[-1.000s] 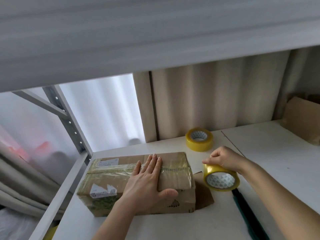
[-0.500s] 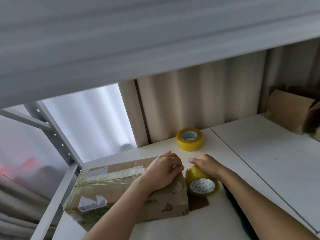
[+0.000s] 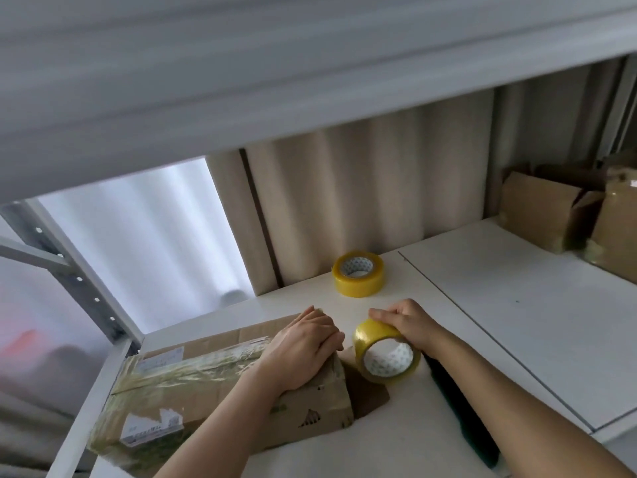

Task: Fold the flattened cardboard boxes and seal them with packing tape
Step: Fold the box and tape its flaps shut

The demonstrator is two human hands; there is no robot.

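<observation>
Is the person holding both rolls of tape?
No. The right hand grips one tape roll; the second roll sits untouched near the curtain.

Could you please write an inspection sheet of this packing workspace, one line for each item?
Surface: white shelf top with a seam between two panels.
Job's things: taped cardboard box at front left; tape roll on edge beside the box's right end; spare tape roll lying flat near the curtain.
Clutter: dark green object under the right forearm, kind unclear; brown cardboard piece beneath the box's right end.
Grippers: left hand curled over the box's right end; right hand grips the tape roll from above.
Cables: nothing seen.
Surroundings: beige curtain behind; more cardboard boxes at far right; metal rack post at left.
</observation>
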